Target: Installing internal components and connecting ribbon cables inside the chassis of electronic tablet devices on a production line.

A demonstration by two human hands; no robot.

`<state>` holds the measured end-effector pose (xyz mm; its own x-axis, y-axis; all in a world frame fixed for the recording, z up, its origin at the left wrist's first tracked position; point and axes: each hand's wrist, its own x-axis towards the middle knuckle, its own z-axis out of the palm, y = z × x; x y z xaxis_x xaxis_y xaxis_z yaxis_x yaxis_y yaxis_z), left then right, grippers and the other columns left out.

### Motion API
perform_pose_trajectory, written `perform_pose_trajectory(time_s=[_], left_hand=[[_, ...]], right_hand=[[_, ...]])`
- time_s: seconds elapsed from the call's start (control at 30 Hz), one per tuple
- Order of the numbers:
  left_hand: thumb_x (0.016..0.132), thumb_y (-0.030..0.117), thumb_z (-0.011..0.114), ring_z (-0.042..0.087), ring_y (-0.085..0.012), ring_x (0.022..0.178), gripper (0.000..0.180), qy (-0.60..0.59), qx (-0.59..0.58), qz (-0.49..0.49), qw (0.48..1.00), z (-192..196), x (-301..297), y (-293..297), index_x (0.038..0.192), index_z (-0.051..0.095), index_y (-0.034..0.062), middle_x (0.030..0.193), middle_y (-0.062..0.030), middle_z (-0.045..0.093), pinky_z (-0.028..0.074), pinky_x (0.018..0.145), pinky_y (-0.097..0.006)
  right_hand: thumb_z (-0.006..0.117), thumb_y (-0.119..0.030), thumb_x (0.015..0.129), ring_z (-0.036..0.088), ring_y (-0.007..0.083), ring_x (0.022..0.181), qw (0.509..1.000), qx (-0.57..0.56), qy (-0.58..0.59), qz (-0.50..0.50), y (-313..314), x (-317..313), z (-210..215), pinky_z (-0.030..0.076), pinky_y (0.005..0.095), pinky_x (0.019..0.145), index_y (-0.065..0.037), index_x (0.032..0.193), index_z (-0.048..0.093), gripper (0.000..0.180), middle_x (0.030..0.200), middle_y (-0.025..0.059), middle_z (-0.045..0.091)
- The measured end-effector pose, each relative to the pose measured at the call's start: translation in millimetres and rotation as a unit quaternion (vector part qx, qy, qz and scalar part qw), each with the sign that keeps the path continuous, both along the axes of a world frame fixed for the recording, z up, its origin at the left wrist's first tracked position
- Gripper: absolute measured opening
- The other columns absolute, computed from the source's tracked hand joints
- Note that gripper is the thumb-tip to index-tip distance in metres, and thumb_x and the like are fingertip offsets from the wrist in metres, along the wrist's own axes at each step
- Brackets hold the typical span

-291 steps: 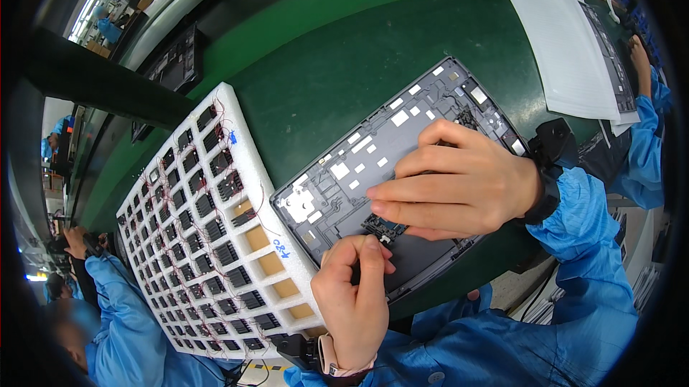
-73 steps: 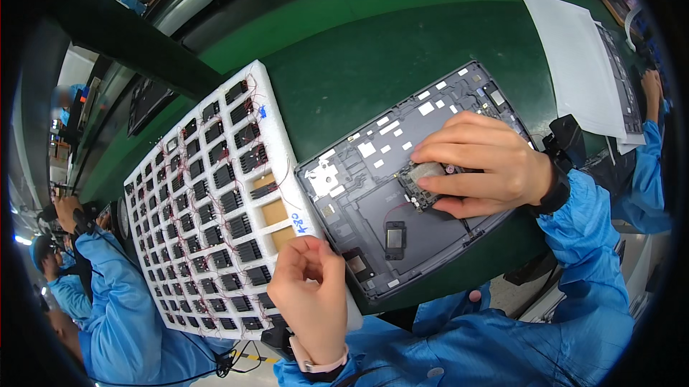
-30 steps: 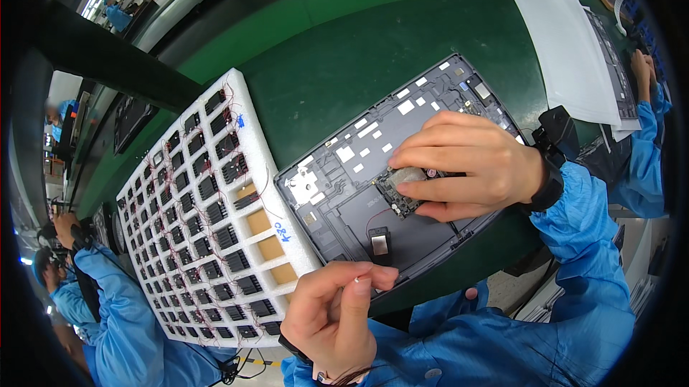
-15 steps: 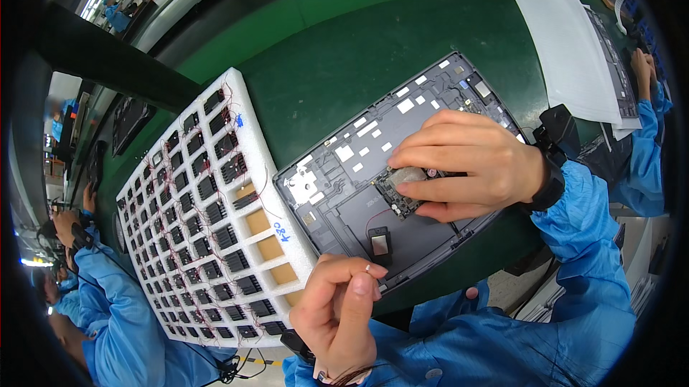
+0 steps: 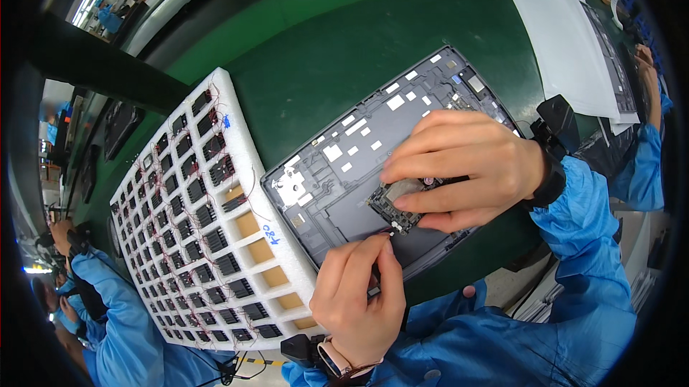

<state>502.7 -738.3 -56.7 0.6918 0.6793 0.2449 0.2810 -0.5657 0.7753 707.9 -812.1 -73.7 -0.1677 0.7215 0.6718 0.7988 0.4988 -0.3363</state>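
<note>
A dark grey tablet back shell [image 5: 359, 164] lies open on the green bench, with white pads inside. My right hand [image 5: 459, 168] rests on it and presses a small black module [image 5: 393, 204] between thumb and fingers near the shell's front edge. My left hand [image 5: 355, 301] comes from below, thumb and forefinger pinched on thin red wires at the module's corner. A second small black part sits under this hand and is mostly hidden.
A white foam grid tray [image 5: 194, 222] with several small black wired modules and some empty cells lies left of the shell. White paper sheets [image 5: 567, 42] and another device lie far right by a co-worker's sleeve [image 5: 649, 136]. Another person in blue [image 5: 108, 315] works at lower left.
My left hand has risen from the bench's front edge to the module and pinched its wires. My right hand stays on the module.
</note>
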Motion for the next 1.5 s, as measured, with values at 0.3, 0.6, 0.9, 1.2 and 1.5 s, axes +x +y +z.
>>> perform_pose_trajectory(time_s=[0.3,0.6,0.9,1.2,1.5], left_hand=[[0.080,-0.002,0.068,0.054,-0.0150,0.055,0.009,0.023,0.003,-0.019,1.000,1.4,4.1,0.0,0.089,0.068,0.0002,0.076,-0.0079,0.062,0.043,0.047,-0.026],[0.080,-0.001,0.067,0.050,-0.0156,0.052,0.007,0.029,0.011,-0.019,0.999,-3.0,5.6,-0.3,0.087,0.067,0.0011,0.074,-0.0069,0.060,0.039,0.047,-0.027],[0.080,0.000,0.066,0.050,-0.0164,0.053,0.007,0.041,-0.003,-0.015,0.999,-2.0,5.3,0.1,0.087,0.067,0.0018,0.074,-0.0066,0.059,0.040,0.048,-0.028],[0.080,0.000,0.066,0.050,-0.0177,0.053,0.008,0.047,0.011,-0.019,0.999,-3.5,5.7,-0.3,0.088,0.067,0.0019,0.074,-0.0067,0.059,0.040,0.050,-0.030],[0.080,0.001,0.066,0.050,-0.0180,0.053,0.008,0.051,0.028,-0.023,0.998,-5.6,5.3,-0.1,0.088,0.066,0.0025,0.076,-0.0071,0.060,0.040,0.050,-0.030]], right_hand=[[0.077,-0.011,0.064,0.061,0.0260,0.096,1.000,-0.010,-0.018,0.008,-3.0,-0.2,1.1,0.052,0.0367,0.078,-0.002,0.088,0.067,0.027,0.104,0.0108,0.063],[0.077,-0.012,0.066,0.061,0.0259,0.096,1.000,-0.009,-0.021,0.011,-1.9,0.0,-2.4,0.052,0.0367,0.078,-0.002,0.087,0.067,0.026,0.104,0.0112,0.063],[0.077,-0.013,0.067,0.061,0.0261,0.096,1.000,-0.010,-0.026,0.012,-1.7,-0.5,-2.4,0.052,0.0370,0.078,-0.002,0.088,0.067,0.026,0.105,0.0117,0.063],[0.078,-0.013,0.065,0.061,0.0262,0.097,1.000,-0.013,-0.024,0.009,-2.7,-0.8,-2.2,0.052,0.0375,0.079,-0.002,0.088,0.067,0.027,0.105,0.0119,0.063],[0.078,-0.012,0.064,0.061,0.0277,0.098,0.999,-0.005,-0.048,0.009,-3.7,-1.6,-1.8,0.052,0.0383,0.080,0.000,0.088,0.066,0.029,0.104,0.0132,0.062]])
